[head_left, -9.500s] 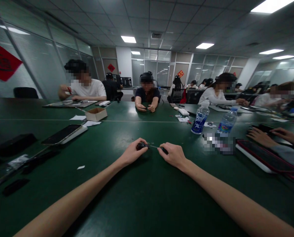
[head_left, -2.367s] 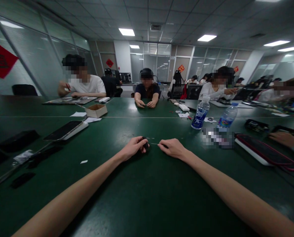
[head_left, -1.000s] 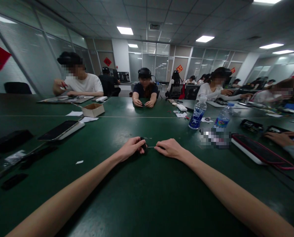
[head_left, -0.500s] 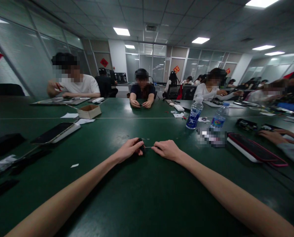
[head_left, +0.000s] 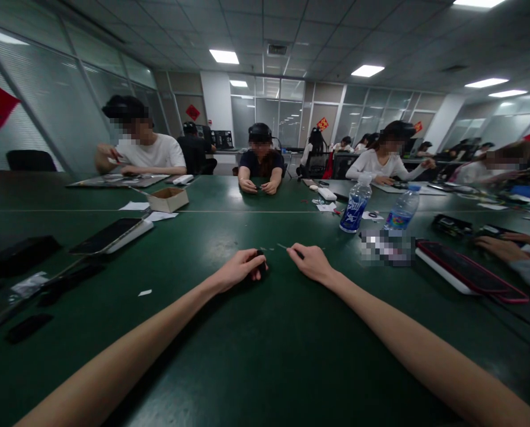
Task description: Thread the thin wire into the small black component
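Note:
Over the middle of the green table (head_left: 229, 367), my left hand (head_left: 237, 270) is closed around a small black object (head_left: 264, 261). The fingers hide most of that object, so its kind does not show. A short way to the right, my right hand (head_left: 313, 261) grips a small screwdriver (head_left: 299, 254) with a black handle. Its thin metal shaft sticks out beyond the fingers, angled up and left. A gap separates the shaft's tip from the black object.
To the left lie a phone (head_left: 107, 235), an open cardboard box (head_left: 169, 200) and a white scrap (head_left: 144, 292). Two bottles, one of them a blue-labelled bottle (head_left: 356, 206), stand right of my hands, near a red-edged phone (head_left: 465, 267). Several people sit around the table.
My right hand has drawn the screwdriver away from the black object, rightward and slightly up, and its shaft has tilted. My left hand keeps its hold. The whole view has shifted slightly.

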Available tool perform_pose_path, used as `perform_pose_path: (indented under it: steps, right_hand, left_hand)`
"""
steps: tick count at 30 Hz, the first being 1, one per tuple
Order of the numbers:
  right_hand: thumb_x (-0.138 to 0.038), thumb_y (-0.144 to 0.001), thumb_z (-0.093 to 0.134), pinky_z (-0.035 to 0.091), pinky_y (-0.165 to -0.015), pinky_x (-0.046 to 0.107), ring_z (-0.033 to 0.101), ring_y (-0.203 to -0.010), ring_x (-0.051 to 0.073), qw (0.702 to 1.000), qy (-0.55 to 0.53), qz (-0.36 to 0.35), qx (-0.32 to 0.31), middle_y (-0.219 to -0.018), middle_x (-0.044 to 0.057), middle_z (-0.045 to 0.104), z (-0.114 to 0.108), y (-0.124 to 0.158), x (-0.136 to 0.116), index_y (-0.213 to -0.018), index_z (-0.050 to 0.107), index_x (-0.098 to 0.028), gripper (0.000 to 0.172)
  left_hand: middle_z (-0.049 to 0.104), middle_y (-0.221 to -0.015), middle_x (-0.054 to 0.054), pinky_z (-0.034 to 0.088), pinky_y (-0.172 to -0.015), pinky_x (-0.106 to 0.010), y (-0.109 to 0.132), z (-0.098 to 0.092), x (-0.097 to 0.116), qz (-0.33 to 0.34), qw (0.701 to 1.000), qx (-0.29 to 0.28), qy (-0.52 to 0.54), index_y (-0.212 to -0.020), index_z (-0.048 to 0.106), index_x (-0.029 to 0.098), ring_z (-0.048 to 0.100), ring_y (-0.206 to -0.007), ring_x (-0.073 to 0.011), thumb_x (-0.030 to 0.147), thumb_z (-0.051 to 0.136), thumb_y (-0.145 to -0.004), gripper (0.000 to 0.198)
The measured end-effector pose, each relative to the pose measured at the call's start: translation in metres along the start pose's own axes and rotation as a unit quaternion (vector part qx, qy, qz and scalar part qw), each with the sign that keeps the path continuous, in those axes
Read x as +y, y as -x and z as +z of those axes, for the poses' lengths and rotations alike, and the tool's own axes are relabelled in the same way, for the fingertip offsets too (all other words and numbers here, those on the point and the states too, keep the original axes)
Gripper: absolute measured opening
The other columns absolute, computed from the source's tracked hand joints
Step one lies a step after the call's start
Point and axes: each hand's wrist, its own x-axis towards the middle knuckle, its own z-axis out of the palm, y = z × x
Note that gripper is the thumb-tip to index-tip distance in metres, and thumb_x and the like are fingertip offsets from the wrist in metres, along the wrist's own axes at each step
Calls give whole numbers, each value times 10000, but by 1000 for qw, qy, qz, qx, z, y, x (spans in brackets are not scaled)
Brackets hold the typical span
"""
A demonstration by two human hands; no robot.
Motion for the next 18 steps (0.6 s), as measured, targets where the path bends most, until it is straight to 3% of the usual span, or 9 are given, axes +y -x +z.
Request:
perform_pose_path:
  steps: [3, 7, 18]
  right_hand:
    - [-448, -941, 370, 318, -595, 220, 565, -629, 125, 994, 16, -92, -55, -719, 23, 644, -3, 2, -6, -926, 644, -208, 365]
    - [-429, -941, 378, 317, -605, 220, 573, -658, 126, 983, 39, -153, -90, -734, 27, 647, -5, 3, -13, -924, 637, -204, 343]
    - [-417, -961, 333, 296, -587, 224, 558, -648, 121, 976, 81, -171, -106, -746, 25, 636, -7, 2, -16, -920, 601, -194, 351]
  left_hand:
    - [625, -776, -50, 431, -549, -224, -2, 0, -5, -4, 999, 22, 31, -911, 577, 124, 558, -588, -95, 482, 478, -841, 378]
    - [623, -784, -52, 442, -557, -227, -5, -1, -10, 0, 997, 36, 62, -918, 569, 119, 564, -589, -93, 478, 494, -836, 376]
    - [615, -729, -35, 448, -573, -233, -3, 0, -7, -2, 998, 31, 50, -916, 566, 120, 573, -592, -102, 484, 500, -830, 380]
